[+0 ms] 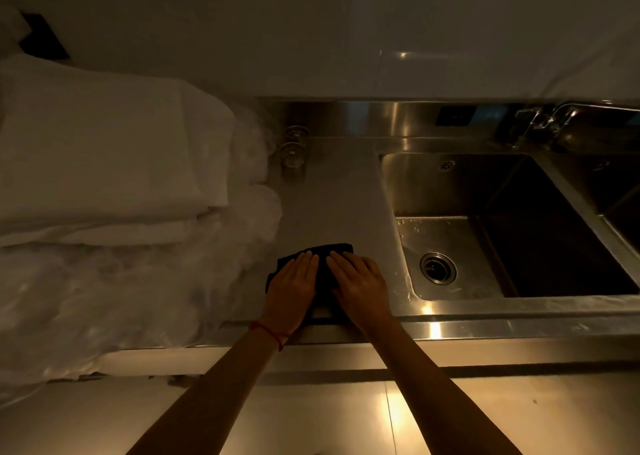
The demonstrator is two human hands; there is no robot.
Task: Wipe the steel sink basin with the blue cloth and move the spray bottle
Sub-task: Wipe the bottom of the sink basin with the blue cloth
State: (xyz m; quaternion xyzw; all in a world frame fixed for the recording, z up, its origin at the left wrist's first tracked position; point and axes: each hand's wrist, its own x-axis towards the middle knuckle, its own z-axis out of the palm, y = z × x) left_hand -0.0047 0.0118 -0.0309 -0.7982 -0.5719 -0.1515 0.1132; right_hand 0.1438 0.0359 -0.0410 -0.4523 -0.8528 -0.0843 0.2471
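The blue cloth (323, 256) lies flat on the steel counter, just left of the sink basin (446, 191). My left hand (292, 286) rests palm down on the cloth's left part, fingers together and extended. My right hand (360, 285) lies palm down on its right part, beside the left hand. Both hands press flat on the cloth without gripping it. The basin is steel, with a round drain (438, 268) and water drops on its floor. No spray bottle is in view.
Folded white linens (104, 163) and crumpled clear plastic (121, 288) fill the counter's left side. Two upturned glasses (292, 144) stand at the back wall. A faucet (550, 118) sits behind the basin; a second basin (620, 191) lies at the far right.
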